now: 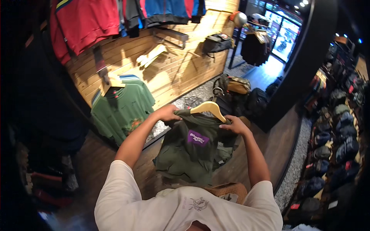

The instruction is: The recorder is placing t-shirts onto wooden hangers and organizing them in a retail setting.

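A dark olive T-shirt (185, 161) with a purple printed patch hangs in front of my chest. Inside its neckline sits a pale wooden hanger (208, 107), whose metal hook points up and away from me. My left hand (169, 113) pinches the shirt at the left shoulder, by the collar. At the other shoulder, my right hand (235, 125) grips the fabric beside the hanger's right end. Both arms reach forward. Folds hide part of the shirt's lower right side.
Green T-shirts (127, 101) hang on the wooden wall (199, 68) at left, below red and blue jackets (86, 26). Backpacks (238, 85) stand on the gravel strip beyond the shirt. A dark pillar (289, 86) rises at right, before rows of caps (321, 154). An orange basket-like thing (231, 189) is below me.
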A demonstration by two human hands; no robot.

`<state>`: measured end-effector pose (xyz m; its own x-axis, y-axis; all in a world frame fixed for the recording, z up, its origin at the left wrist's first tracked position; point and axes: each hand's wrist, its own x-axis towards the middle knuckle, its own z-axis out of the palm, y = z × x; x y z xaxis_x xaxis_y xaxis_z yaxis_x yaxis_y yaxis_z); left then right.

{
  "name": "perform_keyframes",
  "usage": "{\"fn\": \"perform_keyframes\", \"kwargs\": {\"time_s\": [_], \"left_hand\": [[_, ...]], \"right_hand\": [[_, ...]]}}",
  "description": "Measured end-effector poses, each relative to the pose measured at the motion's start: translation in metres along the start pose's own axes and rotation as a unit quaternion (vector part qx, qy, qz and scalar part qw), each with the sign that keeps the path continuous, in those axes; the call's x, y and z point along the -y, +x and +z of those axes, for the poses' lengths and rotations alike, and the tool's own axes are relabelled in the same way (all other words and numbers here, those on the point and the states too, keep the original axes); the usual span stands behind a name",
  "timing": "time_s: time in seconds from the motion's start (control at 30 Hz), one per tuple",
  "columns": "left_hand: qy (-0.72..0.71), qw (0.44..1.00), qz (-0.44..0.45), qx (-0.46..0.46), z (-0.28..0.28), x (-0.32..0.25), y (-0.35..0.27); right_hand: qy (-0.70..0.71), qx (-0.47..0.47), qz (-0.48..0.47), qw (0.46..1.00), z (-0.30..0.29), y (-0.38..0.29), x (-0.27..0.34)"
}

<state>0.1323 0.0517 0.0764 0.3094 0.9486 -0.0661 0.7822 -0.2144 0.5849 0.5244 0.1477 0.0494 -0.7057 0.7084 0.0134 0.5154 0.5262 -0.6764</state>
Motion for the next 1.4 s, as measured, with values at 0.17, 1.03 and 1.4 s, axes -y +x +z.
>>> {"fn": "perform_keyframes", "kwargs": {"time_s": [0.17,1.03,1.4], "left_hand": [[-0.01,0.994,-0.046,-0.095,-0.008,0.035,-0.072],[-0.277,0.888,-0.156,-0.331,-0.071,0.232,-0.371],[-0.075,0.921,-0.148,-0.353,-0.081,0.235,-0.323]], "right_hand": [[0.108,-0.136,-0.119,0.978,0.054,0.067,0.082],[0.032,-0.016,-0.394,0.919,0.335,0.299,0.338],[0.466,0.443,-0.151,0.751,0.279,0.347,0.353]]}}
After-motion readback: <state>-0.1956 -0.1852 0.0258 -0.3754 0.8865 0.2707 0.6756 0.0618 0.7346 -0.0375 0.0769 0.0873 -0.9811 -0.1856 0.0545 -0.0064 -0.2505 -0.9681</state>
